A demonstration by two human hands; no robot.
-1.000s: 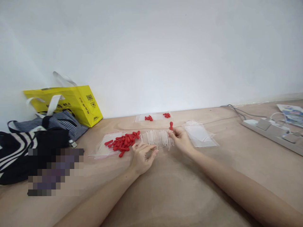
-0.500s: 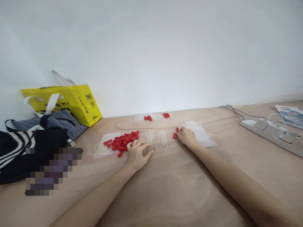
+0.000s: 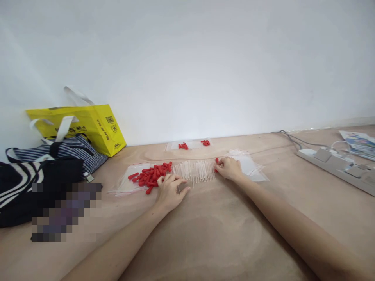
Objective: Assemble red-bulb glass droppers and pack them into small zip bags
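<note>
My left hand [image 3: 170, 192] rests on the table with fingers apart and thumb stretched out, holding nothing. It lies beside a heap of red bulb-ended pieces [image 3: 150, 176]. Between my hands is a row of thin whitish sticks [image 3: 195, 171], side by side. At the right end of that row, my right hand [image 3: 230, 168] has its fingertips closed on a red bulb-ended piece [image 3: 216, 160]. The fingers partly cover the red there, so its full shape is hidden.
Clear plastic bags lie under the red heap [image 3: 123, 183] and right of my right hand [image 3: 249, 166]. Farther back, another clear bag [image 3: 193, 144] bears two red clusters. Bags, including a yellow one [image 3: 114, 132], stand left; a power strip [image 3: 336, 168] is at right.
My right hand has shifted slightly, bringing the upper red piece left toward the end of the stick row. My left hand stays in place.
</note>
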